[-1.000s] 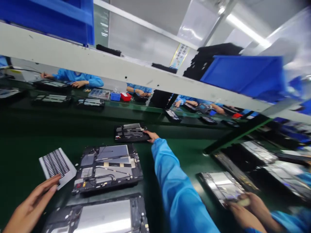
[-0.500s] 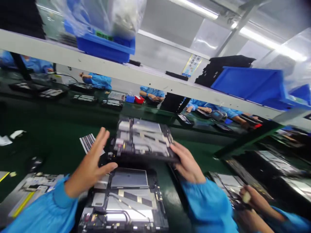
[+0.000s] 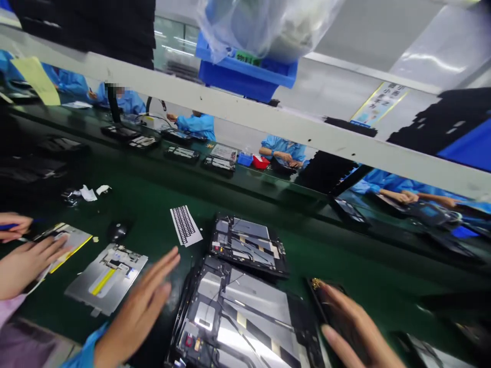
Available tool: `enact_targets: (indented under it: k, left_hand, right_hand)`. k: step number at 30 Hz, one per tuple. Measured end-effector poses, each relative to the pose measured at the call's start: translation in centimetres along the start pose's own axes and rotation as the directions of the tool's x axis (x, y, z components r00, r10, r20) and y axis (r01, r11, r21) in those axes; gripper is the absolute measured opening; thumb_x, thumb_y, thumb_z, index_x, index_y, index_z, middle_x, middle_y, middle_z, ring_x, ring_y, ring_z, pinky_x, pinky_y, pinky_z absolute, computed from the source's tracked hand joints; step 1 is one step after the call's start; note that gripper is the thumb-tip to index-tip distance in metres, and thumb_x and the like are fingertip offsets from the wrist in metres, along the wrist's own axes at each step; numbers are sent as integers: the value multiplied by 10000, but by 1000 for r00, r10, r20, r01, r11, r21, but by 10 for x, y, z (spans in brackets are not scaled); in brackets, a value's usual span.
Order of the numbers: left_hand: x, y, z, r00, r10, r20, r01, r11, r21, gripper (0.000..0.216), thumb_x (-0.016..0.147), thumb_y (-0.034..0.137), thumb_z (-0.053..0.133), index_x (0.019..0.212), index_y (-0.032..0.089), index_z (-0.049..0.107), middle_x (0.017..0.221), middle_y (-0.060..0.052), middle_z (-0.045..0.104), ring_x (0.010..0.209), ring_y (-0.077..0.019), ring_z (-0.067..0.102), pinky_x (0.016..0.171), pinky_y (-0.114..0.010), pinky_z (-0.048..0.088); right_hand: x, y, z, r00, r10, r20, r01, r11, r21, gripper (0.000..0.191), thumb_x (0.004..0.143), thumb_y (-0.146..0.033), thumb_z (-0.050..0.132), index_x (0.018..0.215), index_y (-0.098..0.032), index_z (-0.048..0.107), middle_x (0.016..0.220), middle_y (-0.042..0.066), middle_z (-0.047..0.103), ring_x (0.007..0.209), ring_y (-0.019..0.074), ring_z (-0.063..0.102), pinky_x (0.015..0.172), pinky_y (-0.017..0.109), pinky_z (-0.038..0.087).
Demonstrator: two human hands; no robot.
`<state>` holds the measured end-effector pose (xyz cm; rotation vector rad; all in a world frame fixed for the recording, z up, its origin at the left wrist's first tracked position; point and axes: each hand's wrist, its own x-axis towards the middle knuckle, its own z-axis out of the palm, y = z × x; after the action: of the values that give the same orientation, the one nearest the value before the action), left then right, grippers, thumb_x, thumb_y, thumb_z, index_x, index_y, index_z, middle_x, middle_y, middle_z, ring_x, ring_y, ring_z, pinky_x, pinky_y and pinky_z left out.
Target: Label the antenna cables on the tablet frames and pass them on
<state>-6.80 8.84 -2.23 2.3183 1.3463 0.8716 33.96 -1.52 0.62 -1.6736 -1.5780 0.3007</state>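
Two opened devices (image 3: 245, 319) lie at six o'clock, one label sheet (image 3: 185, 225) at eight, two white scraps (image 3: 88, 193) at nine.

A white shelf (image 3: 230, 108) spans the green workbench (image 3: 141, 220), a pale wall (image 3: 326, 87) behind.

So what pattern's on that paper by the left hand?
Rows of black marks on white paper, clearest in the head view.

Holds the left hand (image 3: 132, 312) outstretched above the worktop (image 3: 141, 204) toward its near edge, just left of a large opened tablet (image 3: 249, 312). Has the right hand (image 3: 356, 322) over a dark case (image 3: 320, 306) right of that tablet, hard to tell whether gripping. Shows a second opened tablet (image 3: 249, 240) just beyond, a printed sheet (image 3: 186, 225) nearer the far edge, and a metal plate (image 3: 107, 278) toward the near edge, near a co-worker's hand (image 3: 34, 260).
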Motion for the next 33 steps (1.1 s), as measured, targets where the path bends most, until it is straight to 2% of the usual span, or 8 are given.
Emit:
enact_targets:
  k: [3, 6, 8, 10, 14, 27, 30, 33]
  left_hand:
    - [50, -35, 30, 989, -114, -93, 119, 991, 54, 435, 1046, 363, 319, 1361, 207, 575, 1497, -101, 529, 1383, -227, 507, 1165, -430, 419]
    - [86, -70, 69, 991, -131, -42, 134, 987, 88, 412, 981, 351, 472, 1328, 176, 607, 1497, -134, 526, 1394, -281, 493, 1194, -493, 364]
    - [94, -90, 89, 987, -160, -22, 162, 980, 115, 422, 949, 313, 516, 1343, 187, 598, 1503, -136, 519, 1410, -306, 472, 1207, -542, 322]
    - [93, -103, 101, 982, -190, -14, 190, 972, 140, 426, 951, 291, 502, 1358, 196, 586, 1502, -131, 521, 1416, -301, 464, 1213, -557, 300]
    - [86, -114, 108, 977, -213, 4, 209, 963, 172, 460, 957, 286, 479, 1406, 203, 541, 1534, -106, 488, 1438, -263, 437, 1233, -535, 264]
    - [88, -115, 113, 979, -202, -19, 202, 957, 211, 459, 958, 285, 470, 1402, 197, 546, 1524, -92, 503, 1425, -253, 453, 1239, -502, 272]
    - [90, -116, 112, 980, -196, -24, 196, 958, 209, 461, 954, 287, 471, 1398, 193, 549, 1514, -92, 515, 1411, -257, 471, 1231, -499, 284]
    - [92, -118, 111, 984, -178, -11, 177, 966, 188, 453, 948, 295, 475, 1374, 173, 569, 1504, -115, 522, 1407, -290, 472, 1217, -532, 287]
  right_hand:
    - [90, -49, 24, 925, -330, 187, 339, 941, -14, 248, 922, -342, 651, 1167, -307, 669, 1193, 85, 682, 1073, 285, 682, 891, 423, 604]
    - [172, -95, 92, 645, -563, 517, 620, 781, 78, 110, 954, -212, 599, 1043, -233, 658, 1018, 73, 688, 948, 211, 671, 828, 335, 583]
    - [209, -116, 150, 445, -535, 718, 777, 629, -13, 89, 927, -154, 624, 996, -181, 673, 994, 84, 688, 957, 206, 661, 857, 321, 557]
    - [230, -126, 203, 318, -479, 818, 841, 541, -10, 77, 889, -121, 662, 937, -167, 701, 982, 80, 704, 955, 200, 668, 872, 303, 533]
    - [241, -120, 273, 189, -381, 905, 871, 491, 25, 82, 871, -124, 663, 888, -161, 734, 949, 82, 741, 932, 208, 702, 846, 286, 510]
    - [232, -108, 318, 181, -201, 963, 885, 460, -71, 178, 951, -203, 623, 1091, -113, 686, 1091, 100, 728, 1002, 216, 697, 890, 373, 539]
    - [240, -121, 311, 194, -213, 958, 859, 508, -61, 109, 895, -198, 703, 949, -103, 697, 980, 75, 733, 898, 184, 693, 841, 332, 540]
    - [252, -140, 274, 292, -284, 913, 794, 604, -67, 75, 907, -115, 628, 932, -81, 690, 984, 107, 726, 898, 168, 668, 809, 257, 492]
